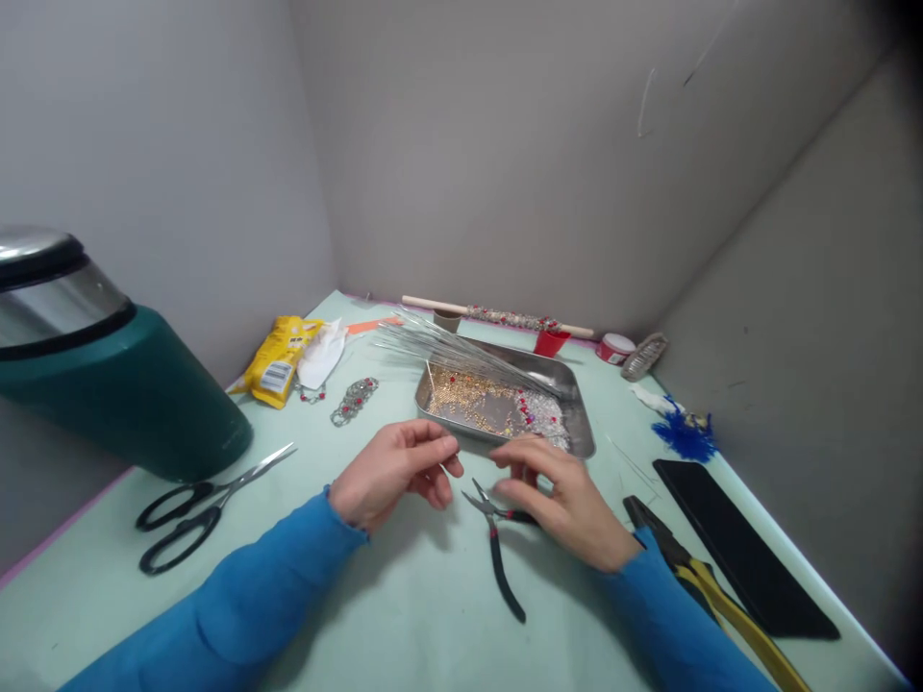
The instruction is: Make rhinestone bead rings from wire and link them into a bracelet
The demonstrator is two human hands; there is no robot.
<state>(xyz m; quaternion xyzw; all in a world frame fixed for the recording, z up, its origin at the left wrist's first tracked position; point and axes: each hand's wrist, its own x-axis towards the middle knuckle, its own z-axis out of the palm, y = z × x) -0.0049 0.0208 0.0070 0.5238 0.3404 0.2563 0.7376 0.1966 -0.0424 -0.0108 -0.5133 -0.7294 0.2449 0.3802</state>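
My left hand [404,469] is held above the table in front of the metal tray, thumb pressed to the forefinger in a pinch. Whatever may be in that pinch is too small to make out. To its right, my right hand [569,500] hovers with thumb and fingers apart, holding nothing that shows. Small black-handled pliers [497,538] lie below and between the hands, jaws spread, one handle partly behind my right hand. Gold beads [461,396] and clear beads [546,418] with some red ones lie in the tray [583,413], under a bundle of thin wires [461,346].
Scissors [209,509] and a green bottle [137,394] are at left, near a yellow packet [278,360] and a beaded wire piece [355,401]. At right lie yellow-handled pliers [721,605], a black strip [742,548] and blue threads [682,432]. A bead-wrapped stick [511,318] lies behind.
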